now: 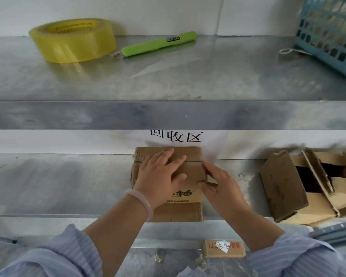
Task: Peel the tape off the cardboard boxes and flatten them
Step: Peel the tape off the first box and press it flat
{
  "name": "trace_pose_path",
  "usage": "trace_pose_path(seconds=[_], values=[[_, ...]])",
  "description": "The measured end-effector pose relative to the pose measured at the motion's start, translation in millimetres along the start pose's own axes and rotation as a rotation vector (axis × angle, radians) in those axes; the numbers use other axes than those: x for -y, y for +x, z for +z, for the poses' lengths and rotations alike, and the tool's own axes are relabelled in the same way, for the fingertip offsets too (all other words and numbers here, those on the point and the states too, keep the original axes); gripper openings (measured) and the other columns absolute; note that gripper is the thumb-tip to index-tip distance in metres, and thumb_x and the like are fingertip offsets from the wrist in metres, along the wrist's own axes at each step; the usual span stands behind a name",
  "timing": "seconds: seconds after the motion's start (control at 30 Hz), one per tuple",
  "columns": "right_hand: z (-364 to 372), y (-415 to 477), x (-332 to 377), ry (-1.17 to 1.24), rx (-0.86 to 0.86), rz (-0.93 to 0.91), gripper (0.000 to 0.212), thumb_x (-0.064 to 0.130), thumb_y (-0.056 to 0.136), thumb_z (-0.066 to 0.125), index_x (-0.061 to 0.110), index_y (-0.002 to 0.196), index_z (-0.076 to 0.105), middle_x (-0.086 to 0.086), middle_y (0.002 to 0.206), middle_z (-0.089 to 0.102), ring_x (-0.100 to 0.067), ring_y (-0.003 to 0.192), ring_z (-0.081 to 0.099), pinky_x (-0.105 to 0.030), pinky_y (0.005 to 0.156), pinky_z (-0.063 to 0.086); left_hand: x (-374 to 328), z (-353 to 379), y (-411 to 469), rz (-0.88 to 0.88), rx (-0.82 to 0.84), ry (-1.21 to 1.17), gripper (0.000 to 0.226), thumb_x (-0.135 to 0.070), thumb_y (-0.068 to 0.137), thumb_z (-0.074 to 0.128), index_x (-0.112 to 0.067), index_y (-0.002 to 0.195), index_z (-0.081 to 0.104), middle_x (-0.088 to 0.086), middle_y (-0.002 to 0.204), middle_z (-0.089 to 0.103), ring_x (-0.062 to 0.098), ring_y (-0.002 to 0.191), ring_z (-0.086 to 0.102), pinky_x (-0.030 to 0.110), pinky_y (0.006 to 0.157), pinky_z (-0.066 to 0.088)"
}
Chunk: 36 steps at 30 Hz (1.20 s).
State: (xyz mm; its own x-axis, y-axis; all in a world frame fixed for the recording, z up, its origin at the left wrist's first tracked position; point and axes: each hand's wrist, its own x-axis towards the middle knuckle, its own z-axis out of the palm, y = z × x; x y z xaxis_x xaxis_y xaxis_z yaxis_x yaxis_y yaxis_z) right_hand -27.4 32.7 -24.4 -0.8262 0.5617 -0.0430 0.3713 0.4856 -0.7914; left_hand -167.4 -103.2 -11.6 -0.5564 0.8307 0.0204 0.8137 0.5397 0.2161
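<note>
Pressing flat on top of a cardboard box [190, 172], the left hand [160, 176] lies with its fingers straight and spread, palm down, and covers much of the box's left half. A pale bracelet [142, 200] sits on that wrist. The right hand [222, 184] rests against the box's right edge. Its fingers are nearly straight along that edge and its thumb is laid on the top face, and it holds nothing.

The box lies low and squashed on the lower metal shelf [58, 182], at its middle, with its far end close to the wall and its near end at the shelf's front lip. Dark printed characters show on its near part. On the wall just beyond it hangs a paper sign [176, 136] with black characters.

To the right on the same shelf, well apart from the hands, stand opened cardboard boxes [280, 184] with their flaps up.

The upper shelf [188, 76] carries a yellow tape roll [74, 43] at far left, a green utility knife [158, 44] just right of it, and a blue basket [328, 31] at far right. Below the near edge lies a small labelled box [224, 249], between the striped sleeves [68, 254].
</note>
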Motion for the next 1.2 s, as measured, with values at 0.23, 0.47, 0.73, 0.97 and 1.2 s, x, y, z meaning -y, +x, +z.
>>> trace_pose_path(seconds=[0.23, 0.47, 0.73, 0.97, 1.2], values=[[-2, -6, -12, 0.134, -0.075, 0.131, 0.021, 0.019, 0.081, 0.076, 0.03, 0.097, 0.066, 0.025, 0.08, 0.065, 0.017, 0.078, 0.059, -0.001, 0.065, 0.043, 3, 5, 1, -0.057, 0.052, 0.006, 0.054, -0.064, 0.092, 0.031, -0.05, 0.144, 0.028, -0.013, 0.158, 0.014, 0.016, 0.145, 0.009, 0.041, 0.117, 0.006], [7, -12, -10, 0.131, -0.147, 0.311, 0.011, 0.037, 0.084, 0.071, 0.027, 0.084, 0.066, 0.013, 0.076, 0.067, -0.003, 0.073, 0.062, -0.021, 0.063, 0.049, 0, 4, 1, -0.075, 0.071, -0.027, 0.053, -0.062, 0.092, 0.034, -0.049, 0.143, 0.03, -0.013, 0.158, 0.013, 0.015, 0.145, 0.008, 0.041, 0.117, 0.007], [14, -13, -7, 0.37, -0.114, 0.402, 0.01, 0.03, 0.09, 0.066, 0.025, 0.082, 0.065, 0.003, 0.083, 0.071, -0.016, 0.083, 0.068, -0.035, 0.08, 0.057, -2, 5, 4, -0.09, 0.051, -0.054, 0.051, -0.061, 0.092, 0.035, -0.049, 0.142, 0.033, -0.012, 0.158, 0.016, 0.015, 0.145, 0.01, 0.043, 0.118, 0.011], [-1, -10, -11, 0.634, -0.03, 0.466, 0.012, 0.02, 0.093, 0.061, 0.011, 0.086, 0.066, -0.005, 0.088, 0.071, -0.02, 0.092, 0.068, -0.035, 0.092, 0.054, 0, 8, -2, -0.073, 0.053, -0.045, 0.05, -0.06, 0.093, 0.036, -0.049, 0.142, 0.032, -0.012, 0.159, 0.013, 0.015, 0.146, 0.007, 0.043, 0.117, 0.008], [-17, 6, -1, 0.676, -0.186, 0.391, 0.009, 0.012, 0.091, 0.063, 0.008, 0.083, 0.061, -0.01, 0.085, 0.072, -0.019, 0.082, 0.073, -0.037, 0.079, 0.059, 5, 6, -3, -0.05, 0.099, -0.06, 0.055, -0.068, 0.088, 0.029, -0.052, 0.141, 0.031, -0.014, 0.159, 0.011, 0.015, 0.146, 0.005, 0.043, 0.117, 0.004]])
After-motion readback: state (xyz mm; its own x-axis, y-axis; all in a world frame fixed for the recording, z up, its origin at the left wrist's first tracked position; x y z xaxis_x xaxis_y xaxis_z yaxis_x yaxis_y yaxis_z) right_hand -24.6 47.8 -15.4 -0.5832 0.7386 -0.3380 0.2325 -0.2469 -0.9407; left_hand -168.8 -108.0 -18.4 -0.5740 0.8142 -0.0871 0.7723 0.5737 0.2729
